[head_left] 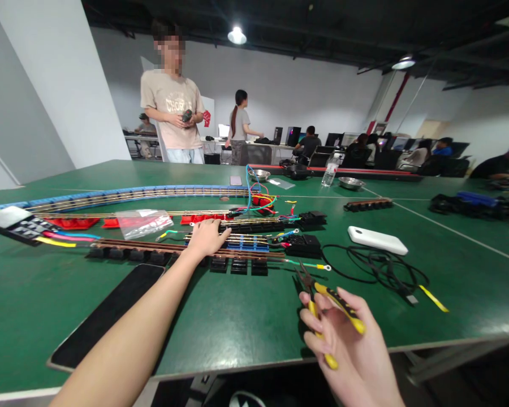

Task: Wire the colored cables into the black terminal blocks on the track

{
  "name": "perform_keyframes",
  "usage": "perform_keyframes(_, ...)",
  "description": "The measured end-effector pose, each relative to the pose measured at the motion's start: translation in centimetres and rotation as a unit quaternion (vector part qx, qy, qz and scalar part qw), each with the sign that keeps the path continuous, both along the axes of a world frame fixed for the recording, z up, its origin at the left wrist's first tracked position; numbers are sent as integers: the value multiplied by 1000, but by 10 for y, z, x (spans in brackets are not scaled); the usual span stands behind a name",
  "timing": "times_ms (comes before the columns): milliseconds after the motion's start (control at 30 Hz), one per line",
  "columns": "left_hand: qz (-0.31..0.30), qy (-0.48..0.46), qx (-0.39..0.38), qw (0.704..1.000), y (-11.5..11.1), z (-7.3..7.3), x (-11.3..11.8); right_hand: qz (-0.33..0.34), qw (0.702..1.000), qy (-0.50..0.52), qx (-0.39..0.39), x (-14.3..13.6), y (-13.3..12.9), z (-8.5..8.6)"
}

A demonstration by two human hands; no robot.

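My left hand (206, 237) on the track, my right hand (350, 345) gripping pliers.

My left arm stretches forward, palm down, fingers spread loosely on the brown rail strip (161, 246), grasping nothing. My right hand sits near the table's front edge, fingers curled around the yellow-handled pliers (328, 308), their tips pointing at a green wire (307, 264). The green table (237, 316) also carries a black phone (106, 316), a white power bank (377, 240) and a curved blue track (110, 195); a person in a beige shirt (173, 116) stands beyond.
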State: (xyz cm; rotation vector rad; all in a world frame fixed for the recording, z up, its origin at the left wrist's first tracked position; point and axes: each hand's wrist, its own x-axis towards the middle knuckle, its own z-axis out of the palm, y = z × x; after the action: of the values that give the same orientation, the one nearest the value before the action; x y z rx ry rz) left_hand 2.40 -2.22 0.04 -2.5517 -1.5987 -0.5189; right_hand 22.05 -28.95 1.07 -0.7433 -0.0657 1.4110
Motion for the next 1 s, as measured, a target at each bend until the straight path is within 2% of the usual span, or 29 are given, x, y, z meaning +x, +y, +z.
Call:
perform_keyframes(67,0,-15,-5,1000,1,1,1,2,996,-87,16,-8,1,0)
perform_keyframes(167,-3,-40,-17,999,1,3,1,7,980,-195,41,-7,16,3)
perform_keyframes(233,-3,-52,-22,998,0,5,2,25,982,-184,42,2,33,8)
perform_keyframes(333,-1,-60,-21,998,-1,8,3,140,987,-76,9,20,61,15)
perform_keyframes(500,10,-66,-7,998,0,9,4,145,982,-122,-19,35,91,14)
perform_keyframes(700,-2,-67,13,998,-4,9,5,176,974,-142,-5,28,89,5)
perform_keyframes(900,-15,-80,25,996,-5,7,4,95,961,-259,9,18,83,-6)
perform_keyframes(1000,-16,-94,35,995,-3,6,3,80,927,-365,17,13,82,-9)
